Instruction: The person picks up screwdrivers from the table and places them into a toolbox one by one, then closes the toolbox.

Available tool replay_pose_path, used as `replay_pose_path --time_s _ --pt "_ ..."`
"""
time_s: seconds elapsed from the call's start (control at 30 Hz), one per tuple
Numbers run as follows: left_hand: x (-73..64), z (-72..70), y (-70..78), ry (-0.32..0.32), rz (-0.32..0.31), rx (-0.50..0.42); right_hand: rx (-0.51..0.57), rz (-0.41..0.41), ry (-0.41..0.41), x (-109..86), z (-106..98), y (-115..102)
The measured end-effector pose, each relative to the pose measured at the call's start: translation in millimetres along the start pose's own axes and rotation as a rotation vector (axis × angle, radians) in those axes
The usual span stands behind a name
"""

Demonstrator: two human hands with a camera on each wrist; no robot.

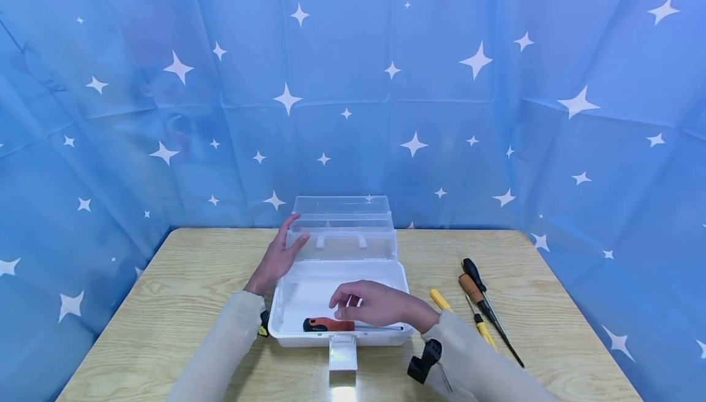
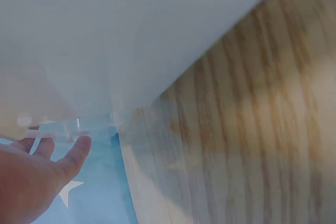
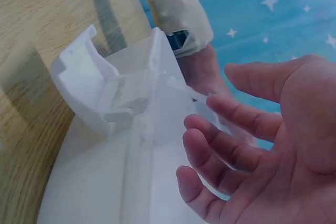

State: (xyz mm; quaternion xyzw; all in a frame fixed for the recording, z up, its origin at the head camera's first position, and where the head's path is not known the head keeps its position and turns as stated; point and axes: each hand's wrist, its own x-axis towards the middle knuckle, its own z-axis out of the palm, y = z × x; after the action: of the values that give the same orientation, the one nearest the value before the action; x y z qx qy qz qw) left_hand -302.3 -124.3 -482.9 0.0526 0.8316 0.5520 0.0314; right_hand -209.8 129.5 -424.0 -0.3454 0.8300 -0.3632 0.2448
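A white plastic toolbox (image 1: 287, 330) stands on the table with its clear lid (image 1: 342, 225) raised at the back. Along the inside front wall lies a screwdriver (image 1: 329, 325) with a red and black handle, its shaft pointing right. My right hand (image 1: 375, 304) hovers over the box, fingers loosely bent and nothing between them; the right wrist view shows the palm and spread fingers beside the rim. At the lid's left edge is my left hand (image 1: 278, 259), thumb and fingers extended against it. The front latch (image 1: 343, 354) hangs down, unfastened.
To the right of the box lie several tools: a black-handled screwdriver (image 1: 472, 272), a brown-handled one (image 1: 470, 287) and yellow-handled ones (image 1: 483, 330), partly behind my right forearm. A blue star-patterned curtain (image 1: 353, 71) surrounds the wooden table (image 1: 182, 292).
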Motion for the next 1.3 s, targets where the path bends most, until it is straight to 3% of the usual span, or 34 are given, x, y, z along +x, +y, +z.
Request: replay_pose_path --time_s 0.67,1.3 --pt "0.2 -2.2 -2.8 0.001 0.033 0.016 0.023 -0.077 0.125 -32.2 -27.9 -10.1" --pt "1.5 -2.9 -3.2 -0.011 0.03 0.007 0.073 0.0 0.314 -61.6 -52.4 1.6"
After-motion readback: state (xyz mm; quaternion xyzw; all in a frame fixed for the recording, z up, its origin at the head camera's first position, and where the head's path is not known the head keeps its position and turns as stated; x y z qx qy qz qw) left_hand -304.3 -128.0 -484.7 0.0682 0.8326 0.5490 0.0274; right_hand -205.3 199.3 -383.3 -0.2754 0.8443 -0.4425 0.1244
